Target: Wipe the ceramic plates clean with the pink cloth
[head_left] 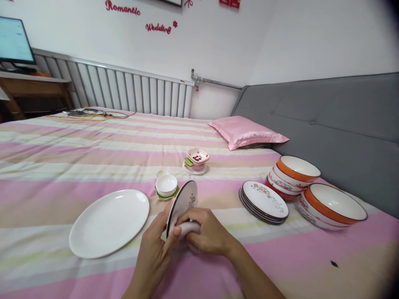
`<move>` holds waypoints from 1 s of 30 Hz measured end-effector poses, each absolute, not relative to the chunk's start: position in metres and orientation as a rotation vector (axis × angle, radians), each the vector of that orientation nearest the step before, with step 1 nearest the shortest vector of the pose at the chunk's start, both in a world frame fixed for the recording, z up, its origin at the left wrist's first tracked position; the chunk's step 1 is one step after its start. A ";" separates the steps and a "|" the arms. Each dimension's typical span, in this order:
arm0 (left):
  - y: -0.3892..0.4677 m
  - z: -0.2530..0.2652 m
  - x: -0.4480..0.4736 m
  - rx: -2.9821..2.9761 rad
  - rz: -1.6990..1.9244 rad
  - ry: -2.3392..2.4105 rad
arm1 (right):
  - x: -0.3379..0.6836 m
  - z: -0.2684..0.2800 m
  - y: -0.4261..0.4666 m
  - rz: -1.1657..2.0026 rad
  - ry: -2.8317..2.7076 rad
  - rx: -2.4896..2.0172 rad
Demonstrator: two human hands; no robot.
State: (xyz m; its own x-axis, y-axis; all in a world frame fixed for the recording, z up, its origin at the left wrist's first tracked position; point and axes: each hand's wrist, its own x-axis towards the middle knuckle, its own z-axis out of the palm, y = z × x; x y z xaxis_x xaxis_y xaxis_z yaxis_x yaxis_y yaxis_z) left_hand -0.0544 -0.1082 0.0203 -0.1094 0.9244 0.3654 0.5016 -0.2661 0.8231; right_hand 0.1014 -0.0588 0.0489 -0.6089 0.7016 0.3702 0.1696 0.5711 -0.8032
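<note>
A small white plate [186, 201] with a dark rim and a brown print stands tilted on its edge in front of me. My left hand [157, 236] grips it from the left, with the thumb on the near side. My right hand [207, 232] is closed at the plate's right face, fingers curled around a smooth pale, rounded thing [189, 228] whose kind I cannot make out. My left thumb tip touches or nearly touches that thing. Matching plates lie in a stack [264, 199] to the right. A white oval platter [109, 224] lies flat to the left.
Beyond my hands sit a small white bowl on a green leaf-shaped dish [166, 185] and a stack of small pink dishes [198, 158]. Orange-rimmed bowls [330, 205] stand at right. A pink pillow [246, 131] and cables [93, 114] lie farther back on the striped bedsheet [62, 162].
</note>
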 end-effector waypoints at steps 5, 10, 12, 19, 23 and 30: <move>-0.107 0.019 -0.055 1.856 1.372 1.514 | 0.099 0.046 -0.057 0.843 -1.908 -0.727; -0.106 0.019 -0.053 1.927 1.333 1.518 | 0.098 0.039 -0.053 0.784 -1.670 -0.839; -0.106 0.021 -0.052 1.945 1.308 1.509 | 0.098 0.034 -0.049 0.735 -1.578 -0.887; -0.108 0.024 -0.050 1.961 1.267 1.509 | 0.101 0.015 -0.033 0.540 -1.535 -0.982; -0.107 0.023 -0.050 1.934 1.271 1.515 | 0.102 0.010 -0.031 0.502 -1.657 -1.046; -0.105 0.020 -0.053 1.775 1.281 1.545 | 0.102 0.014 -0.036 0.634 -1.953 -1.188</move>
State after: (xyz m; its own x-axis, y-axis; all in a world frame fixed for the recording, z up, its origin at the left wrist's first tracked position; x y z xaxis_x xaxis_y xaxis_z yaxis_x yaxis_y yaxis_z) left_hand -0.0527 -0.1052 0.0202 -0.0634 0.9371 0.3433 0.5109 -0.2650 0.8177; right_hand 0.1021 -0.0359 0.0144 -0.2872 0.8944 0.3427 0.5223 0.4462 -0.7267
